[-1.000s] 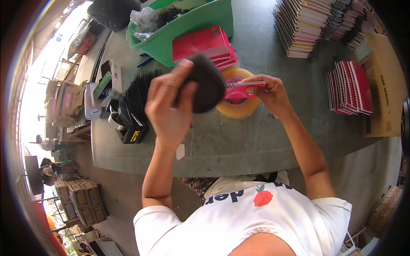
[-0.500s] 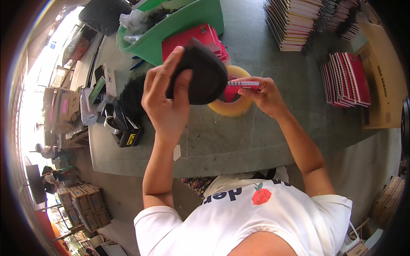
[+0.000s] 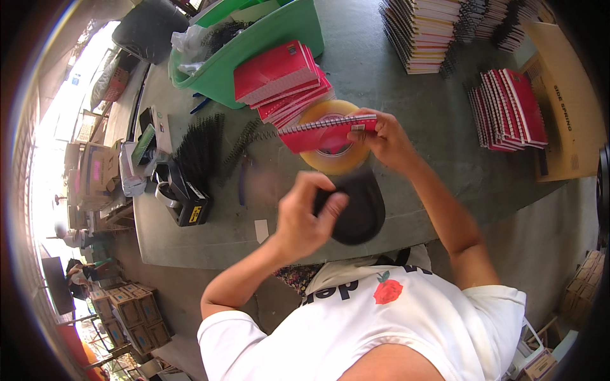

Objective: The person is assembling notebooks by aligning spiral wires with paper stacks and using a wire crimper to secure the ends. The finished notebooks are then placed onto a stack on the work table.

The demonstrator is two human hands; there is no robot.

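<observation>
My right hand (image 3: 386,138) pinches one end of a small red spiral notebook (image 3: 311,134), its black coil running along the upper edge. The notebook is held over a wide roll of yellowish tape (image 3: 338,166) and hides part of it. Close to the table's front edge, my left hand (image 3: 304,213) grips a black, rounded, flat thing (image 3: 361,213) like a padded case; its exact kind I cannot make out. Beyond the tape lies an uneven stack of red-covered booklets (image 3: 276,71), against a green bin (image 3: 270,44).
Black plastic coils (image 3: 202,147) and a black tape dispenser (image 3: 190,198) lie at the left. On the right are red spiral notebooks (image 3: 508,111) beside a cardboard box (image 3: 562,120), with a tall notebook stack (image 3: 424,38) farther back. A white paper scrap (image 3: 261,230) lies near the front edge.
My left hand has come down and to the right with the black thing, uncovering the booklet stack. The notebook in my right hand, formerly mostly hidden, now shows its red cover.
</observation>
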